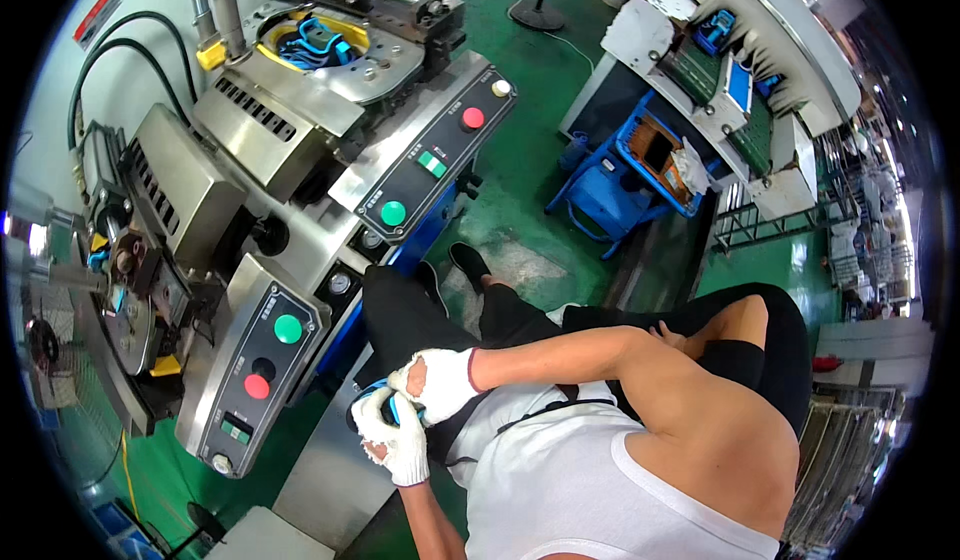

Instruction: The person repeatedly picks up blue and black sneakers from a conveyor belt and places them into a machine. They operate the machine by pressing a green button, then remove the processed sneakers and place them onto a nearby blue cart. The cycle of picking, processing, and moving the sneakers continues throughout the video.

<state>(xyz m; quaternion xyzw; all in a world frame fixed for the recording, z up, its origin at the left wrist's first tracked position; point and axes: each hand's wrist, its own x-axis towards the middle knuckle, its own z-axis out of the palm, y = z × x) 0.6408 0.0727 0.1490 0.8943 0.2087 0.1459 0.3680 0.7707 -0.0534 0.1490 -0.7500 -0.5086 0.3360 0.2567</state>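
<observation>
Both of my hands wear white knitted gloves and are close together in front of my lap. My left hand (400, 447) curls round a blue-and-black shoe upper (406, 411) from the near side. From the far side my right hand (443, 384) presses on the same piece, its fingers bent over it. The gloves hide most of the upper; a blue patch and a dark edge show between them. Some fingertips stick out bare from the gloves. Another blue-and-black upper (318, 44) sits in the yellow-edged opening of the metal machine (270, 125) at the far left.
A control panel (262, 370) with green and red buttons stands left of my hands; a second panel (425, 150) lies beyond. A blue cart (610, 195) stands on the green floor. Blue shoes (714, 32) rest on a conveyor (690, 78) at far right. Someone's leg (745, 325) is beside me.
</observation>
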